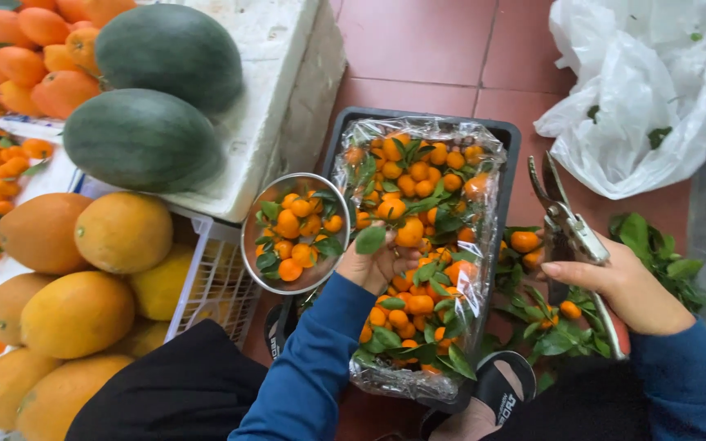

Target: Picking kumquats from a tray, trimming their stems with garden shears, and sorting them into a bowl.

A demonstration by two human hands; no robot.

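Small oranges [412, 233] with green leaves still on them fill a black tray [510, 135] lined with clear plastic film, which sits on the red tiled floor [426, 49] between the person's knees. The left hand [379, 265] rests on the fruit at the tray's near left side, fingers curled around a single green leaf [370, 239]; whether it also grips a fruit beneath cannot be told. Just left of that hand stands a round metal bowl [248, 229], holding more of the same leafy oranges. The right hand [627, 290] is closed around the handles of metal pruning shears [565, 220], whose blades point away from the person and stand slightly parted. Under and beside that hand lies a heap of cut leafy twigs [561, 331] with a few oranges among them. A white plastic bag [647, 90] lies on the floor beyond. To the left, two dark green watermelons [145, 139] sit on a white foam box [279, 73], with large yellow-orange fruits [120, 233] nearby.
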